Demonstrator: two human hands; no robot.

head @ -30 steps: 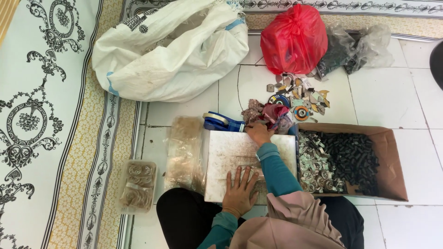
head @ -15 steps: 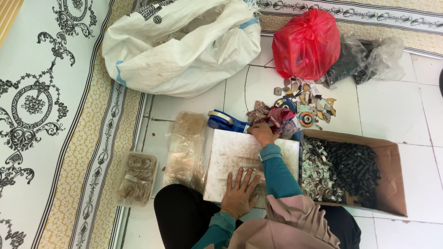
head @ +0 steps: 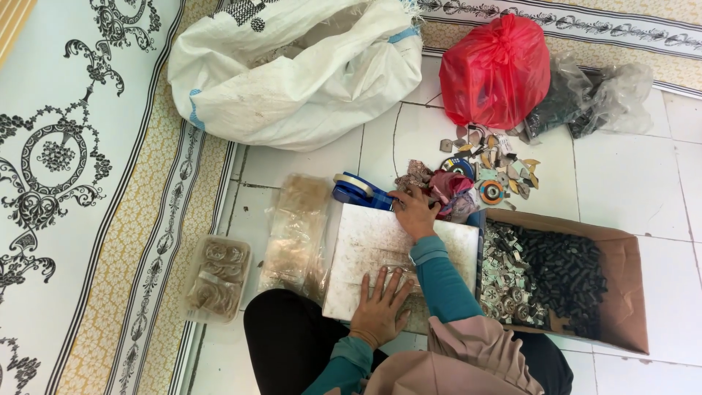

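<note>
Here the left hand [head: 380,311] lies flat, fingers spread, on the white board [head: 373,249]. The right hand [head: 414,212] reaches to the board's far edge beside the blue tape dispenser [head: 358,192]; whether it grips anything cannot be told.

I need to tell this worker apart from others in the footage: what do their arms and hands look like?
Both arms wear long teal sleeves with snug ribbed cuffs. The left hand and right hand are bare, with no gloves; no rings or watch can be made out. A dusty-pink cloth drapes over the right upper arm.

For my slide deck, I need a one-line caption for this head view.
Left hand flat on a white board; right hand reaches small parts beside an open brown cardboard box.
</note>
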